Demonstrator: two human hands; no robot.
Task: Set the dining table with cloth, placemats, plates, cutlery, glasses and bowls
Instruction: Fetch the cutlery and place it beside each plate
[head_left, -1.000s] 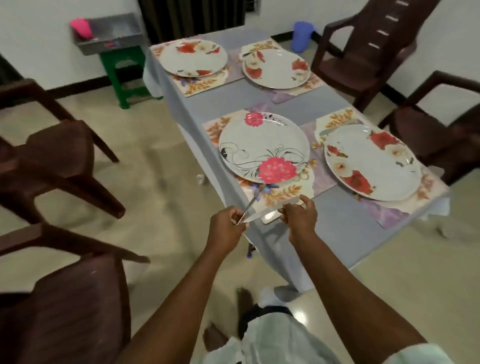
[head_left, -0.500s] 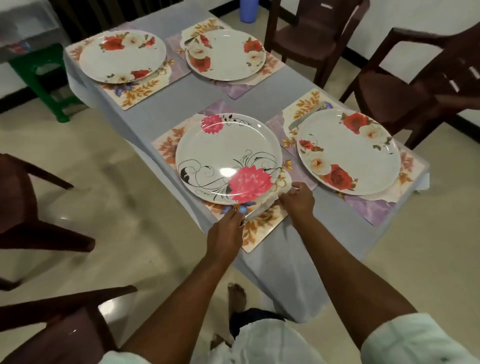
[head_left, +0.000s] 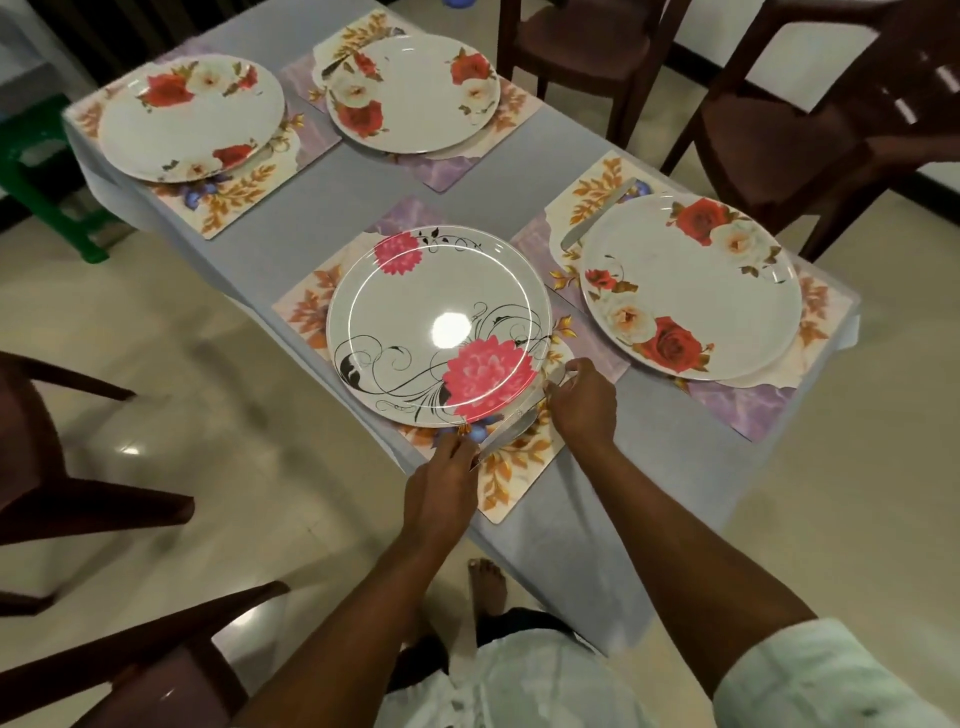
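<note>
- Left hand pinches one end of a knife; its grip is closed on the metal.
- Right hand pinches the knife's other end.
- The knife lies on the nearest placemat, just beside the pink-flowered plate.
- Beyond, three rose-patterned plates sit on placemats atop the grey cloth covering the table.

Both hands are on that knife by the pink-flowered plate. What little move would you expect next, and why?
Probably letting go. The silver table knife already lies on the leaf-patterned placemat along the near rim of the white pink-flowered plate, with the left hand at one end and the right hand at the other, so it looks placed.
</note>
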